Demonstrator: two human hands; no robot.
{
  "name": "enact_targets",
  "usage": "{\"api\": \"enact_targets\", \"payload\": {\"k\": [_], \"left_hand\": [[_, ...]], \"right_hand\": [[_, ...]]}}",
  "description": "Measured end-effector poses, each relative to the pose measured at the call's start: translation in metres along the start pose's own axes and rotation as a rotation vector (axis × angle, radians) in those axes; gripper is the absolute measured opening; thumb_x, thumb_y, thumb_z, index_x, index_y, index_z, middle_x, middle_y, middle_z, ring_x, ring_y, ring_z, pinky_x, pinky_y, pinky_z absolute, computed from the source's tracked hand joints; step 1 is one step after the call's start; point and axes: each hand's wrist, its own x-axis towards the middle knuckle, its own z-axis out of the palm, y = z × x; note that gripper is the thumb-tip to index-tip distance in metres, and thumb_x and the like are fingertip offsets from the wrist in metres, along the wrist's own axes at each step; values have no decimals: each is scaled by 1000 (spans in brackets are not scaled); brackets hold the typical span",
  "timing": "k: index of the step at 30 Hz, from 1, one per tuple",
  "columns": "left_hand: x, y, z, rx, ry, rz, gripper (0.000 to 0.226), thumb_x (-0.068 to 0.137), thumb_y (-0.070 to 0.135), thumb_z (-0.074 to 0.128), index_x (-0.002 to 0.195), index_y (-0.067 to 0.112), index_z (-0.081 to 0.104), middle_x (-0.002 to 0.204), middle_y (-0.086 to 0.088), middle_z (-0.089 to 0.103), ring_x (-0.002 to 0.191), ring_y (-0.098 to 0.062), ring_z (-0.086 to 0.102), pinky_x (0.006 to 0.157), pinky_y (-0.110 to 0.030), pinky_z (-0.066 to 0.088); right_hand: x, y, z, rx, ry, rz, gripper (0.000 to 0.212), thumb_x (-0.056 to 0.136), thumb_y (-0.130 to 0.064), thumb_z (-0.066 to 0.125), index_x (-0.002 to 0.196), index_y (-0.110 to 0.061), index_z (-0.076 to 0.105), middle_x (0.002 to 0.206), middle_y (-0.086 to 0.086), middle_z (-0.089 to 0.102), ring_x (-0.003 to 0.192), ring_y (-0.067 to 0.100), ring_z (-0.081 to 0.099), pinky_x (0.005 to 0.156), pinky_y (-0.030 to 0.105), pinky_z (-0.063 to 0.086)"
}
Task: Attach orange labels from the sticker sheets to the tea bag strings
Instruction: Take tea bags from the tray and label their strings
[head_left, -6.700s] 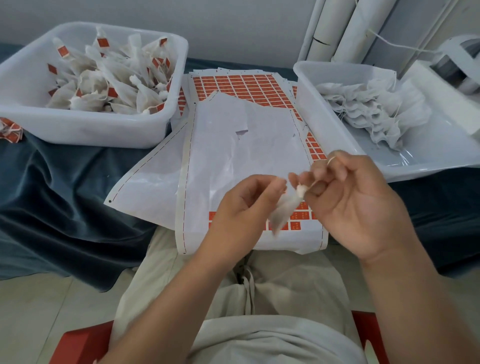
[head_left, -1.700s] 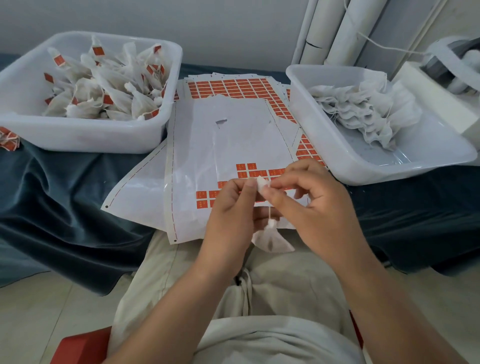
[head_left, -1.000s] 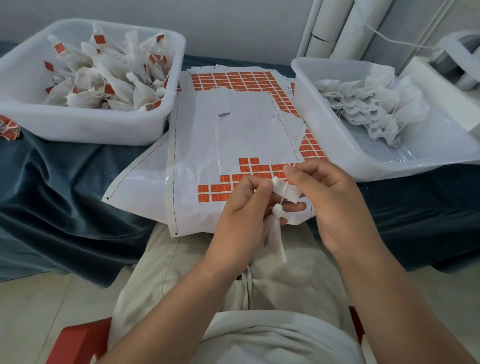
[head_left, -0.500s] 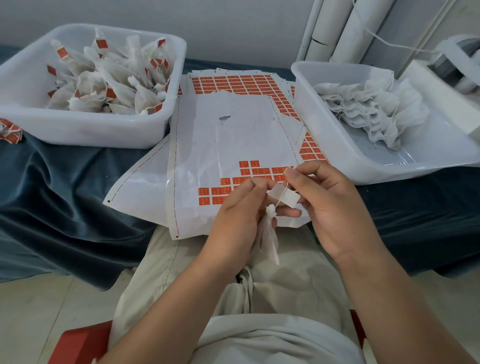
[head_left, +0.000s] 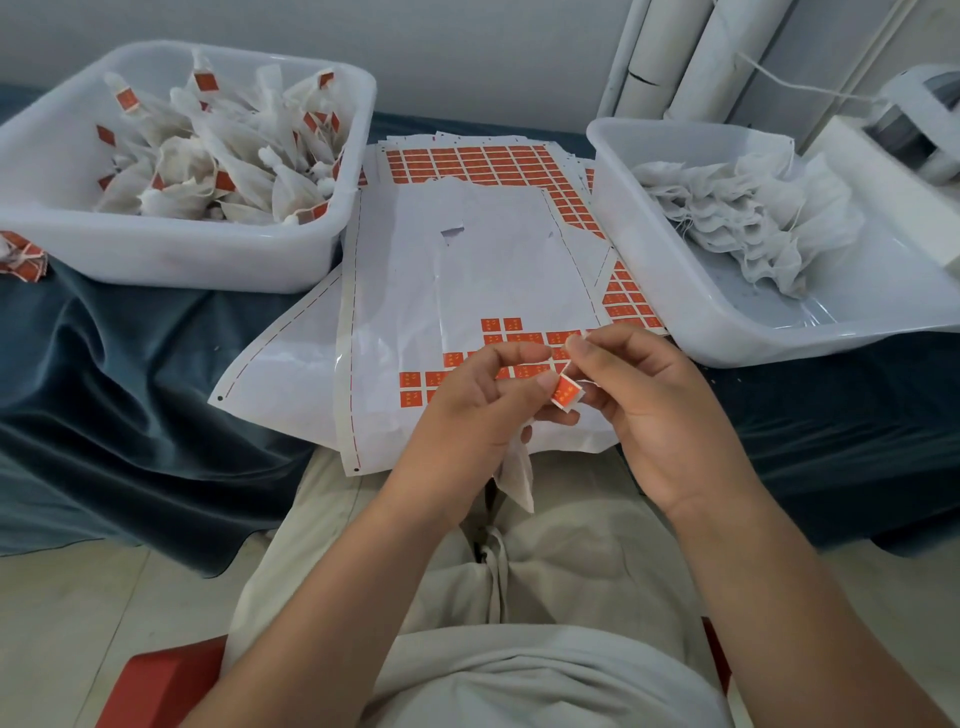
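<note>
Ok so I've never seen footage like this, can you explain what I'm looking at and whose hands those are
There is no machine: a camera worn on a person's head looks down at their own two hands. The left hand grips a white tea bag hanging below it; the right hand pinches a small orange label against the left thumb. On the dark cloth lie sticker sheets, a left tub of labelled tea bags and a right tub of plain ones.

Glossy paper sticker sheet (head_left: 483, 280); smooth white plastic bins (head_left: 171, 254); soft velvety blue cloth (head_left: 130, 364); gauzy tea bags (head_left: 748, 213)
</note>
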Motion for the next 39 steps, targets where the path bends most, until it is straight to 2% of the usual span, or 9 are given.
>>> {"api": "enact_targets", "payload": {"k": [6, 11, 15, 19, 22, 24, 27, 29, 39], "left_hand": [[0, -1, -2, 159, 16, 71, 32, 96, 37, 64, 125, 24, 58, 93, 0, 81, 91, -13, 75, 81, -35, 43], [-3, -3, 1, 178, 105, 237, 28, 102, 26, 61, 129, 24, 54, 89, -1, 81, 95, -15, 75, 95, -36, 52], [-5, -2, 1, 182, 175, 308, 40, 106, 14, 56, 140, 34, 50, 74, -5, 74, 72, -13, 72, 75, -18, 56], [-8, 1, 2, 224, 182, 322, 47, 107, 16, 55, 144, 43, 46, 74, -1, 73, 61, -9, 65, 64, -16, 54], [-9, 2, 1, 241, 174, 302, 43, 108, 19, 55, 147, 36, 49, 80, 3, 77, 61, -8, 66, 59, -14, 52], [-8, 5, 0, 239, 167, 281, 33, 106, 23, 60, 138, 31, 61, 88, 4, 79, 63, -8, 68, 58, -15, 52], [-6, 9, -3, 192, 132, 161, 8, 101, 29, 69, 99, 29, 77, 88, 6, 77, 69, -6, 65, 56, -15, 47], [-6, 11, -5, 171, 136, 80, 18, 101, 32, 69, 85, 28, 76, 82, 7, 74, 71, -5, 62, 57, -16, 45], [-8, 14, -6, 575, 234, 192, 22, 106, 34, 60, 86, 27, 65, 82, 10, 72, 79, -9, 69, 73, -27, 58]], "right_hand": [[-1, 0, 4, 5, 4, 12, 18, 86, -43, 81, 93, -26, 79, 88, -1, 74, 87, 13, 72, 88, 32, 58], [-3, -3, 10, -118, -20, 48, 51, 81, -71, 66, 113, -30, 72, 96, -7, 78, 94, 10, 75, 80, 29, 61], [-9, -2, 13, -380, -159, -46, 27, 99, -56, 61, 103, -34, 75, 90, -7, 79, 86, 11, 76, 72, 18, 58], [-9, -3, 12, -400, -125, -119, 28, 107, -41, 57, 93, -27, 78, 82, -4, 78, 80, 14, 75, 67, 18, 56], [-11, -2, 12, -428, -101, -204, 29, 104, -43, 58, 84, -31, 75, 76, -6, 74, 74, 12, 72, 66, 15, 52], [-12, -1, 15, -399, -87, -250, 27, 105, -40, 60, 84, -31, 74, 73, -5, 71, 70, 11, 69, 66, 15, 51], [-13, 0, 16, -371, -87, -285, 27, 105, -33, 59, 83, -29, 73, 73, -4, 69, 70, 11, 66, 66, 17, 52], [-14, 1, 16, -381, -106, -258, 28, 105, -34, 54, 83, -29, 71, 74, -3, 68, 73, 12, 66, 68, 17, 51], [-14, 12, 22, -615, -100, -352, 33, 111, -40, 42, 87, -29, 62, 82, -12, 68, 78, 10, 68, 68, 17, 52]]}}
